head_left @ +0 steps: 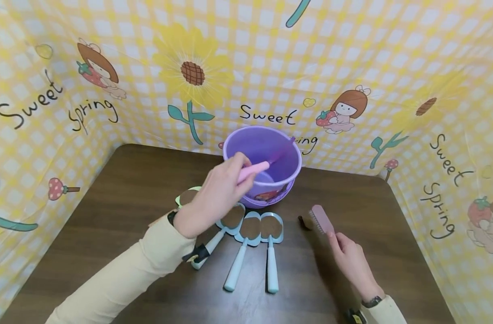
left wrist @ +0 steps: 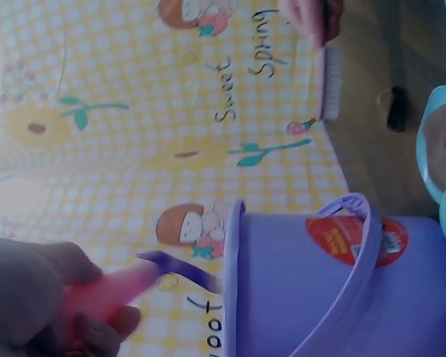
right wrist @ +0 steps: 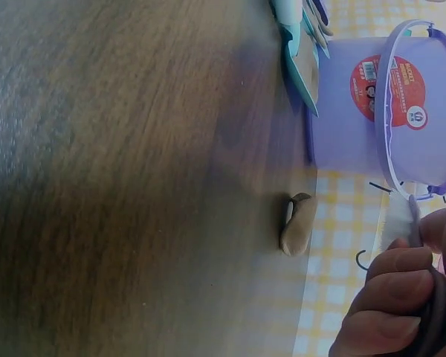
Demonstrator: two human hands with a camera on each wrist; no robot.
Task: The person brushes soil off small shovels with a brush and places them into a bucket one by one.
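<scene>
My left hand point(head_left: 219, 189) grips the pink handle point(head_left: 252, 172) of a tool whose thin purple end point(left wrist: 182, 268) looks blurred; its kind is unclear. That tool extends over the mouth of a purple bucket point(head_left: 262, 191) at the back of the table. In my right hand point(head_left: 351, 258) is a pink brush point(head_left: 322, 218) with pale bristles, held above the table at the right. Just left of the brush lies a small brown curved piece point(right wrist: 299, 227). Several light-blue handled paddles point(head_left: 272, 229) with brown faces lie in front of the bucket, partly under my left forearm.
Behind the left hand, a green-edged paddle point(head_left: 184, 195) shows partly. The dark wooden table point(head_left: 149, 162) is bounded at the back and sides by a yellow checked cloth point(head_left: 266, 54). The bucket's handle point(left wrist: 349, 260) hangs down its front.
</scene>
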